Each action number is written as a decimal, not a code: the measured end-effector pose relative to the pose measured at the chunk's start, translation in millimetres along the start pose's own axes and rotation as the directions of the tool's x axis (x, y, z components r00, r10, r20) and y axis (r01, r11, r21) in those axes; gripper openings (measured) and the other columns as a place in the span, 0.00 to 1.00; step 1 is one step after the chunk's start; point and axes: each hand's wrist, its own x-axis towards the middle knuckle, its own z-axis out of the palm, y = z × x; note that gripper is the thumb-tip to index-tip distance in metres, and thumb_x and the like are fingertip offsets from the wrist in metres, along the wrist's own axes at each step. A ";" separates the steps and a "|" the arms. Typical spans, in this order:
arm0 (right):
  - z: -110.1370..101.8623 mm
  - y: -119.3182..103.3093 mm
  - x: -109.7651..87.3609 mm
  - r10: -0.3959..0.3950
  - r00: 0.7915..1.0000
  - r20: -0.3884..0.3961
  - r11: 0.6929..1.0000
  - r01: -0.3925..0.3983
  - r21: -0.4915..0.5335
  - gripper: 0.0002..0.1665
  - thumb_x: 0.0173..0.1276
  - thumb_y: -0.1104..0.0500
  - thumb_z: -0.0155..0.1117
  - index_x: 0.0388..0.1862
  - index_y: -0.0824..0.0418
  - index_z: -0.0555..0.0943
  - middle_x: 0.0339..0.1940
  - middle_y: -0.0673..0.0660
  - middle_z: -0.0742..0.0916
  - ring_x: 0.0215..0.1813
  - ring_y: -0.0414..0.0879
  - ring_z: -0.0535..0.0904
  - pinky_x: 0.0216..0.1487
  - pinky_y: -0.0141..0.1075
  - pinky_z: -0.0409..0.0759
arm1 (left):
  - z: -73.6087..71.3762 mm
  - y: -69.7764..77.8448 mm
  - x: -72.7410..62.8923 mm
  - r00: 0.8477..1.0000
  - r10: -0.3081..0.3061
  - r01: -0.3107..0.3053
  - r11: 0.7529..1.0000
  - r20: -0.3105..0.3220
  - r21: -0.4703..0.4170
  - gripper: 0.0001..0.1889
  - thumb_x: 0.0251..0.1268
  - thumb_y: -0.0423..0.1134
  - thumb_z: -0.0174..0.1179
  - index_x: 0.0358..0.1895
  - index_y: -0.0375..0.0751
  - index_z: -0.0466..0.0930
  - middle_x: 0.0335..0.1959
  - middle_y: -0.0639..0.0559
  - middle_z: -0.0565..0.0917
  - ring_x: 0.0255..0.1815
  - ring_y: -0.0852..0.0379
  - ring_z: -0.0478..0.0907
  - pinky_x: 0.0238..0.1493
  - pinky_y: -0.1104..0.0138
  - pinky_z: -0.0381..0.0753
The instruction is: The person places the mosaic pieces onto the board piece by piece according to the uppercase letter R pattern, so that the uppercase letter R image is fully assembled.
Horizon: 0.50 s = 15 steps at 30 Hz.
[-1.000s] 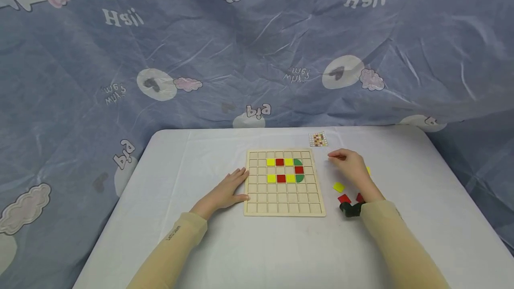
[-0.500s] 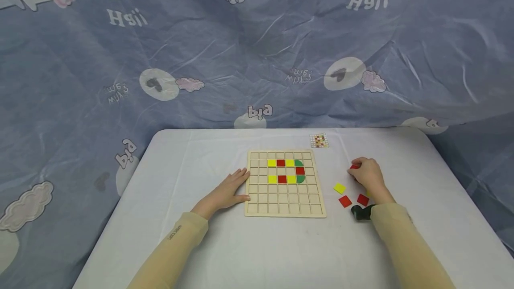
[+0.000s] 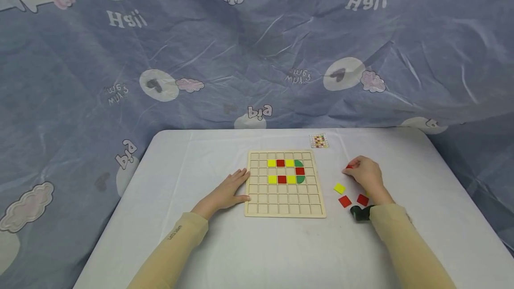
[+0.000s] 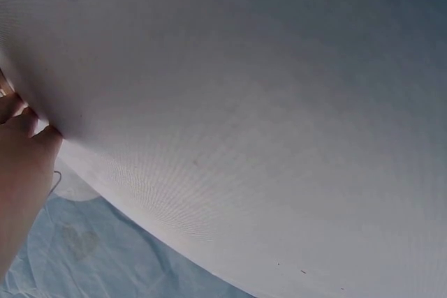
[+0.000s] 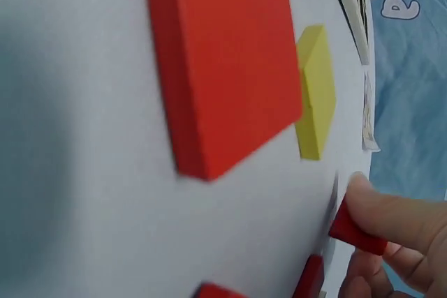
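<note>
My left hand (image 3: 227, 190) rests at the left edge of a wooden grid board (image 3: 283, 208), its fingers spread and touching the rim. In the left wrist view, that hand's fingertips (image 4: 47, 134) show at the far left. Yellow, red and green tiles fill some cells in the board's upper part, including a red tile (image 3: 300, 171) at the right. Right of the board, my right hand (image 3: 366, 174) pinches a red square tile (image 5: 355, 234) between thumb and fingers, just above the table. Closer to me lie a yellow tile (image 3: 339, 188) and two red tiles (image 3: 345, 201).
A small pattern card (image 3: 319, 141) lies behind the board's right corner. Under the right wrist is a black strapped-on device (image 3: 360, 213). The white table (image 3: 257, 253) ends at a blue patterned cloth (image 3: 225, 57).
My right hand has moved right, away from beside the card, and a red tile now shows in its fingers. Over the last half second it shifts slightly left. The left hand stays put.
</note>
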 end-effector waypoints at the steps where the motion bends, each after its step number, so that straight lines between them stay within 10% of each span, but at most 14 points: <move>1: 0.8 -2.3 -0.6 -0.016 1.000 -0.009 1.000 0.016 0.002 0.17 0.61 0.58 0.73 0.40 0.69 0.78 0.30 0.61 0.81 0.31 0.51 0.75 0.27 0.33 0.70 | 0.0 -0.1 0.0 1.000 -0.001 0.001 1.000 0.003 0.001 0.44 0.66 0.55 0.61 0.79 0.40 0.50 0.81 0.44 0.49 0.82 0.46 0.42 0.82 0.51 0.44; 15: 22.7 -68.1 -3.6 -0.157 0.987 0.030 0.975 0.150 0.165 0.18 0.63 0.56 0.72 0.46 0.64 0.79 0.40 0.62 0.83 0.43 0.54 0.79 0.41 0.38 0.79 | 1.1 -2.5 1.7 1.000 -0.001 0.001 1.000 -0.006 -0.005 0.44 0.66 0.55 0.61 0.79 0.41 0.50 0.81 0.45 0.48 0.83 0.46 0.41 0.82 0.50 0.43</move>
